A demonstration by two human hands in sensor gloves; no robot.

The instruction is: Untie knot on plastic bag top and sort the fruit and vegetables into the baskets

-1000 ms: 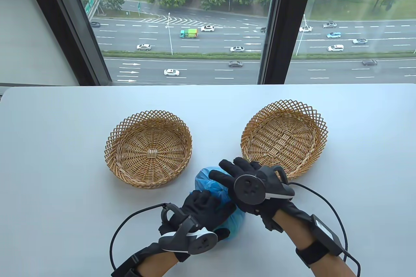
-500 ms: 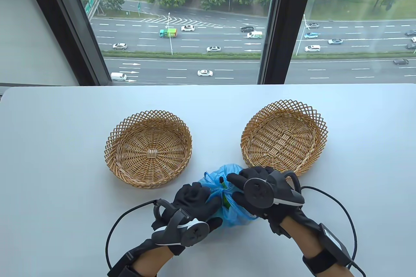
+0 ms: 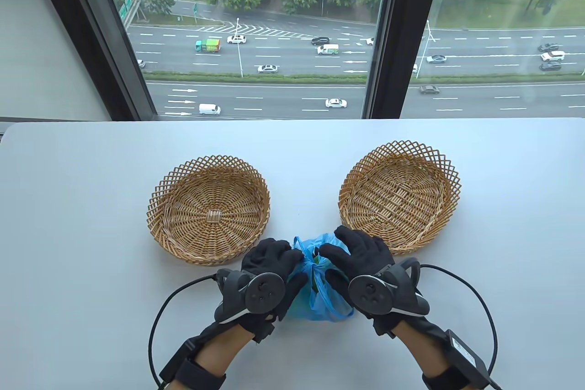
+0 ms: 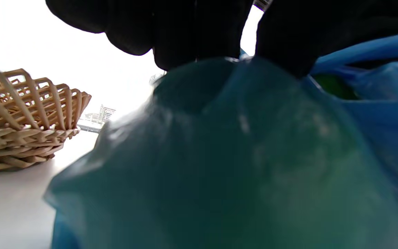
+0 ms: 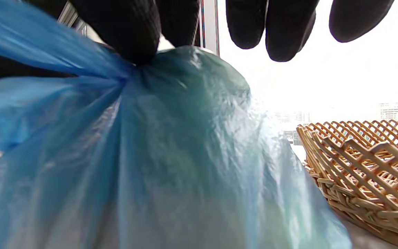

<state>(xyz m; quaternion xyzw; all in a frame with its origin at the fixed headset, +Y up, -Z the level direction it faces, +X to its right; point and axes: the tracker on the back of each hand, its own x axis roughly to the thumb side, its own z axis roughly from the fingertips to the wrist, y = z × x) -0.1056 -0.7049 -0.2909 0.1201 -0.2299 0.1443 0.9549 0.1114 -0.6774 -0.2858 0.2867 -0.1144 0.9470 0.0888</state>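
Observation:
A knotted blue plastic bag (image 3: 320, 291) stands on the white table (image 3: 91, 243) just in front of the two wicker baskets. My left hand (image 3: 292, 256) grips the bag's top from the left, and in the left wrist view its fingers (image 4: 199, 41) press into the plastic (image 4: 237, 155). From the right, my right hand (image 3: 325, 256) pinches the knot; the right wrist view shows thumb and finger (image 5: 133, 38) closed on the gathered plastic (image 5: 171, 155). Something green (image 4: 333, 86) shows through the bag. The rest of its contents are hidden.
The left basket (image 3: 208, 209) and right basket (image 3: 400, 198) both hold nothing and sit just beyond the bag. Each appears in a wrist view, the left basket (image 4: 19, 114) and the right basket (image 5: 368, 166). Glove cables loop on the table by each wrist. A window lies behind the far edge.
The left hand has moved forward and up to the bag's top. The right hand has drawn back and lowered onto the knot. The bag now stands between both hands.

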